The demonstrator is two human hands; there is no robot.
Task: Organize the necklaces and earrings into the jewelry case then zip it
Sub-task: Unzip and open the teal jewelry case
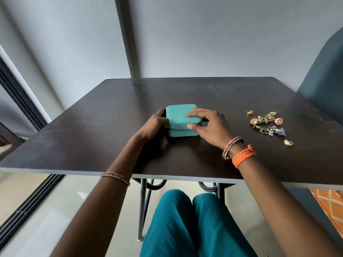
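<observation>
- Two hands meet on one small turquoise square jewelry case with rounded corners, which sits closed on the dark brown rectangular table, left of the middle and nearer the front edge than the far one.
- The left hand grasps the case's left side, fingers curled round its far left corner; a thin beaded bangle rides that forearm beyond the front edge.
- The right hand grips the case's right side, with its forefinger laid across the lid and its thumb pressed on the front wall at the zip line; the other fingers hide the right wall.
- On the right wrist sit a beaded bangle with red and green stones and a braided orange thread band.
- A loose heap of gold and silver earrings and trinkets lies well apart from the case, towards the table's right edge; whether necklaces lie among them I cannot tell.
- A teal upholstered chair stands past the far right corner.
</observation>
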